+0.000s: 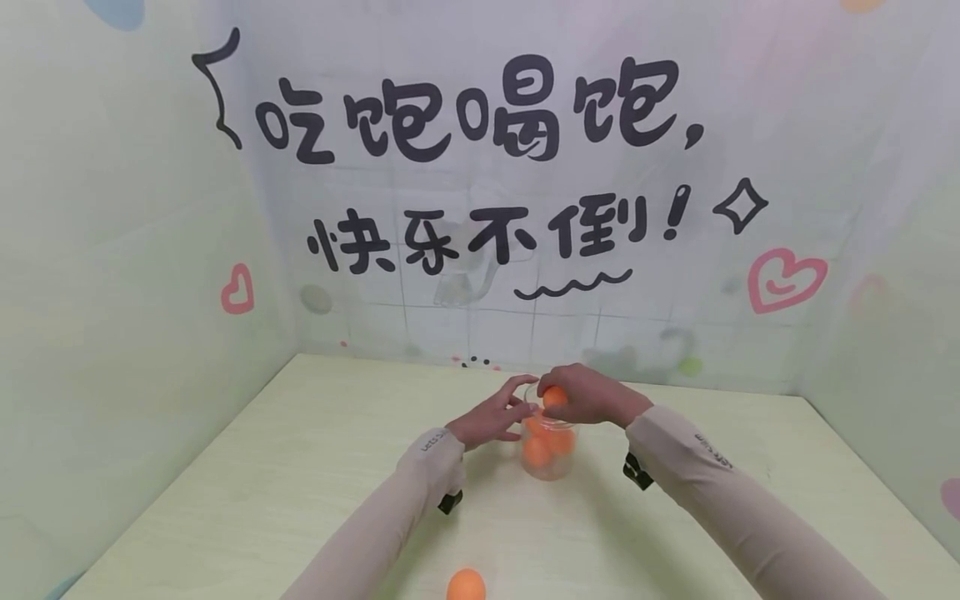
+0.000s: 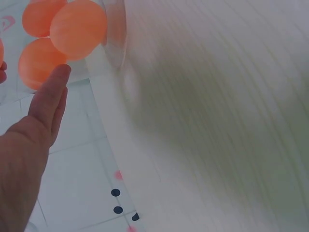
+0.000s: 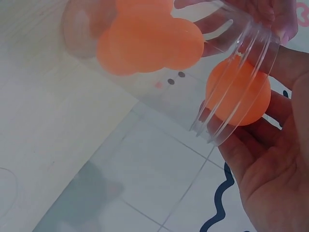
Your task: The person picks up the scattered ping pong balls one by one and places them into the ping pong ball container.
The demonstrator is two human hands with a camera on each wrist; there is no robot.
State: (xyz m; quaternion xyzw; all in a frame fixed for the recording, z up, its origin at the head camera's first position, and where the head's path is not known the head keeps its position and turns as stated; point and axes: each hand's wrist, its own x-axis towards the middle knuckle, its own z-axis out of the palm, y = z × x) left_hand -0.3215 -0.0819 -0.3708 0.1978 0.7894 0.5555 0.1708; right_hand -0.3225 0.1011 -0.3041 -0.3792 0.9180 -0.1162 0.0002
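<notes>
A clear plastic jar stands on the table in the head view, with several orange ping-pong balls inside. My left hand holds the jar's left side, fingers and thumb spread about it near the rim. In the left wrist view, long fingers lie along the jar wall. My right hand grips one orange ping-pong ball at the jar's mouth. Through the threaded neck, the right wrist view shows that ball within the opening, the fingertips around it.
Another orange ping-pong ball lies on the pale wooden table at the near edge of the head view. Behind the table rises a back wall with dark lettering. Printed side walls flank the table.
</notes>
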